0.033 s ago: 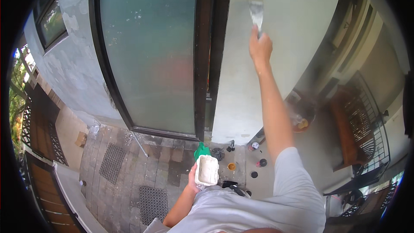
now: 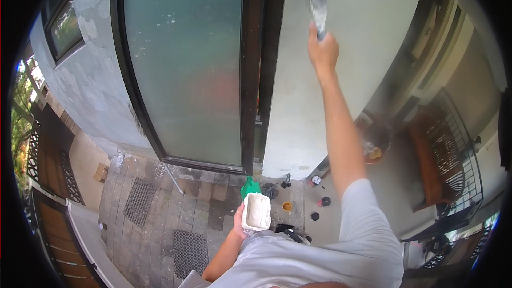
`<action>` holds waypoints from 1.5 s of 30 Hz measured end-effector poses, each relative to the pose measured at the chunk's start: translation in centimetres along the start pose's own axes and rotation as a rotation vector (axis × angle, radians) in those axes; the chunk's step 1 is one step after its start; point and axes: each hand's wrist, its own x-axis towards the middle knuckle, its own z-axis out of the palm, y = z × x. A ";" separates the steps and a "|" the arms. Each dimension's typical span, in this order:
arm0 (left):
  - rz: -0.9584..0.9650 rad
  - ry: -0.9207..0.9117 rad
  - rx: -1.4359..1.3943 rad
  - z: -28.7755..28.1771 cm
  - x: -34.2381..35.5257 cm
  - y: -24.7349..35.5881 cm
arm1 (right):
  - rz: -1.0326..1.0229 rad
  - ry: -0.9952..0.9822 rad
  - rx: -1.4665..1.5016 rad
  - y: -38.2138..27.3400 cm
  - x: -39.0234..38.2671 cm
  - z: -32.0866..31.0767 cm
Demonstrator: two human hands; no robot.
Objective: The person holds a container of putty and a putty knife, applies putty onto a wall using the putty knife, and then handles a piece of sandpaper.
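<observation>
My right hand (image 2: 322, 50) is raised on an outstretched arm, closed on the handle of a putty knife (image 2: 319, 10). The knife's wide blade, smeared with white paste, lies against the pale wall (image 2: 293, 85), over a small darker patch near the top. Low in the view, my left hand (image 2: 239, 218) grips a white rectangular tub (image 2: 256, 210) by its left side; pale paste coats its inside. A green object (image 2: 249, 186) shows just beyond the tub, lower down.
A frosted glass panel (image 2: 181, 69) in a dark frame adjoins the wall. Below are paving, perforated mats (image 2: 189, 250), a rod (image 2: 175, 178) and several small cans (image 2: 286, 206). A wooden bench (image 2: 429, 165) stands at right, a lattice gate (image 2: 45, 144) at far left.
My right hand and the putty knife have moved slightly up the wall. My left hand and the tub are almost unmoved.
</observation>
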 end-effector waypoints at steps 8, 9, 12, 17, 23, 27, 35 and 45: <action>0.053 0.019 -0.057 -0.1 -1.3 -0.1 | -0.036 0.021 -0.269 0.2 5.4 1.7; 0.085 0.044 -0.034 -0.2 -1.2 0.2 | -0.006 -0.012 -0.283 1.5 4.4 2.4; 0.102 0.036 -0.017 -0.8 -0.8 0.3 | 0.060 -0.058 -0.303 6.6 0.1 4.4; 0.129 0.058 0.010 0.1 -1.6 0.4 | 0.096 -0.106 -0.204 5.3 -4.2 3.3; 0.086 0.039 -0.046 0.4 -1.8 -0.2 | -0.053 0.063 -0.215 -1.4 3.2 0.9; 0.092 0.075 -0.042 0.4 -2.0 -0.3 | -0.006 0.046 -0.248 -1.7 5.4 0.6; 0.128 0.049 -0.065 -0.3 -2.3 -0.6 | 0.101 -0.073 -0.185 2.1 -0.7 1.1; 0.105 0.018 -0.044 0.8 -2.0 -0.9 | 0.002 -0.050 -0.270 1.2 2.4 3.6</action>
